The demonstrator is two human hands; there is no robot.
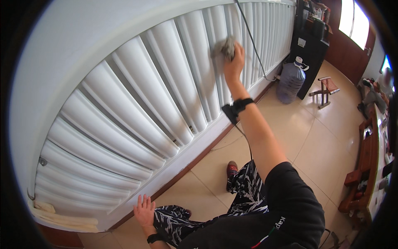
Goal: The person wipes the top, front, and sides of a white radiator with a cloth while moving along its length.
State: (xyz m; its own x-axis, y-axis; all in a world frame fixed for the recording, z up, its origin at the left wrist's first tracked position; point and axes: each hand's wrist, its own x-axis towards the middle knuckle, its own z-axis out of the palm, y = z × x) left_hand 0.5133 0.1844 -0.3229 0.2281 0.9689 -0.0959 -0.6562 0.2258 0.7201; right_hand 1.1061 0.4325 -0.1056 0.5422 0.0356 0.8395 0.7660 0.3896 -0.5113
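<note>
My right hand (235, 63) grips a bunched grey cloth (228, 46) against the upper part of a white slatted radiator (183, 81). A black strap with a small device circles that wrist, and a thin cable runs down from it. Low on the left, my left hand (144, 211) is empty, its fingers apart, close to the lower edge of the wall beside my knee. A black band is on the left wrist. Dark smudges or shadows show on a few slats near the cloth and lower down.
A thin dark cable (251, 34) hangs across the slats. Past them stand a large water bottle (290, 81), a black cabinet (306, 53) and a folding stool (325, 90). Folded yellowish cloth (65, 219) lies at lower left. A wooden table (362, 168) is at right.
</note>
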